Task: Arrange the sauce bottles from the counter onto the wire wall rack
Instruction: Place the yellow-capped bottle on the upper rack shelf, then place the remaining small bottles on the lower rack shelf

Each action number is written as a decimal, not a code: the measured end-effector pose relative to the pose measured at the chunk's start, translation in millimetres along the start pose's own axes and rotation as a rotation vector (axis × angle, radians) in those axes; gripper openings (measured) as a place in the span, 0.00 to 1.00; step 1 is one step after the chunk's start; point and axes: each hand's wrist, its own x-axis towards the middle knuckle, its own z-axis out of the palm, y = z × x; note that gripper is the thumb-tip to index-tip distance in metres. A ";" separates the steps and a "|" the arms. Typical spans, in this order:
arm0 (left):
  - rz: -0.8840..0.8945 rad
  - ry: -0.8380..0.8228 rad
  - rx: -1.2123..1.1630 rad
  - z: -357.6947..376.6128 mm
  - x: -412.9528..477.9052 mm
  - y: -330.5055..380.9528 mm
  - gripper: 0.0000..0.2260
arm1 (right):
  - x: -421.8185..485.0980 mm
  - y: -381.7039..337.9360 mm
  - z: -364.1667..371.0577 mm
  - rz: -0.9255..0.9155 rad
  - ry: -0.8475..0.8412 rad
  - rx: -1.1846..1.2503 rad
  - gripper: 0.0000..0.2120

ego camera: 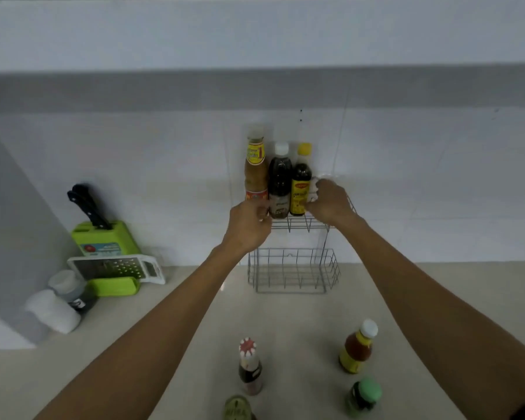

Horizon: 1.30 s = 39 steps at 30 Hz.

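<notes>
While both arms stretch out toward the far wall, the hands are busy at the top tier of the wire wall rack (312,221). Three sauce bottles stand upright there in a tight row: a tall amber bottle (256,165) with a yellow neck label on the left, a dark bottle with a white cap (280,180) in the middle, and a dark bottle with a yellow cap (300,183) on the right, all pretty much touching each other. The left hand (249,225) is curled at the base of the amber and middle bottles, fingers on them, though I can't tell if it's really gripping. The right hand (328,203) is clenched around something white just right of the yellow-capped bottle, too hidden to make out. The lower basket (294,271) of the rack hangs just above the desk (285,322). Nearer on the desk, four more bottles wait: a dark one with a red-and-white cap (249,366), a reddish one with a yellow label and white cap (357,348) to its right, a green-lidded jar-ish bottle (364,397) near the right edge, and a green-labelled bottle top (238,409) cut off at the bottom. Over on the left sit a green knife block (105,237), a white grater (115,268) leaning against it, and a couple of shakers (58,301).
</notes>
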 end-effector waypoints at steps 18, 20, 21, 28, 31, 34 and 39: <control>-0.395 0.079 -0.312 -7.3 -188.7 -37.5 0.16 | -224.0 0.4 69.6 -0.151 -0.312 0.169 0.16; -0.438 0.069 -0.370 -4.1 -211.2 -44.3 0.17 | -239.0 0.7 74.6 -0.169 -0.342 0.150 0.12; -0.469 0.060 -0.391 -2.3 -222.0 -49.0 0.18 | -245.3 0.8 75.8 -0.178 -0.360 0.158 0.11; -0.601 -0.211 -0.400 6.1 -289.4 -85.1 0.28 | -276.5 4.2 86.3 -0.335 -0.686 0.185 0.19; -0.580 -0.404 -0.324 14.1 -306.9 -89.7 0.31 | -280.4 6.9 93.5 -0.451 -0.698 0.119 0.21; -0.608 -0.417 -0.298 26.5 -316.0 -87.8 0.20 | -280.0 5.0 95.9 -0.494 -0.723 0.014 0.23; -0.630 -0.160 -0.445 57.5 -319.7 -75.0 0.12 | -276.8 -5.4 94.6 -0.617 -0.813 -0.199 0.24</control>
